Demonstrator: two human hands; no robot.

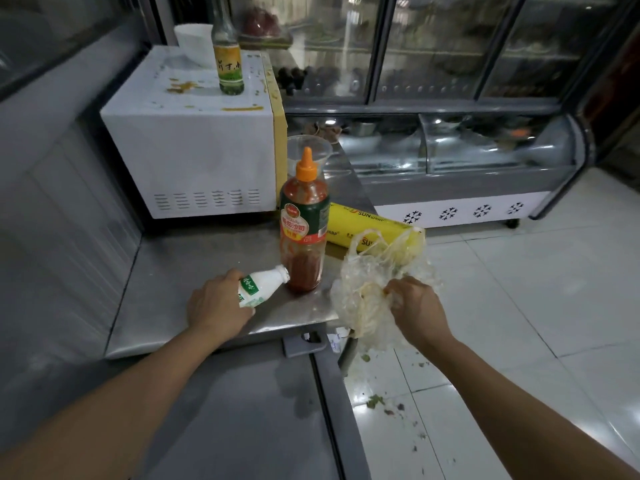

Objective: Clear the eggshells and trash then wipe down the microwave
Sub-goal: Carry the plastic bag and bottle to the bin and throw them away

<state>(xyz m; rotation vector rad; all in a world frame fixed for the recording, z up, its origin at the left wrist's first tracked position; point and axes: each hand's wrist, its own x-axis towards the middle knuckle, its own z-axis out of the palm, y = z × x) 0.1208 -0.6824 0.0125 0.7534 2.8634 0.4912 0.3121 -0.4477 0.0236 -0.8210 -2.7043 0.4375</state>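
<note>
From the head camera, looking down, we see a steel counter (194, 258) with a white microwave (188, 157) at its back left. The microwave's top carries yellow-brown smears and specks, a glass bottle (227, 57) with a yellow-green label, and a white bowl (194, 39) behind it.

Our left hand (216, 304) curls round the base of a small white plastic bottle (261, 285) lying tilted at the counter's front, its open neck pointing at a tall red sauce bottle (304, 226) with an orange cap and almost touching it. Behind the sauce bottle lie a yellow roll of cling wrap (367, 225) and a clear plastic cup (308, 150).

Our right hand (415, 308) grips a crumpled clear plastic bag (367, 292), held just off the counter's right edge, over the tiled floor (519, 289). The bag looks soiled and holds pale scraps; we cannot tell whether these are eggshells. Green and brown bits (375, 401) lie scattered on the floor below.

We judge the trash collecting to be under way and the wiping not begun. Risks from here: the small bottle could knock the sauce bottle over when lifted, as they sit so close. Its neck seems uncapped, so dregs could spill. The bag hangs bunched and loosely gathered, so the bottle could miss its mouth or scraps could drop to the floor.
</note>
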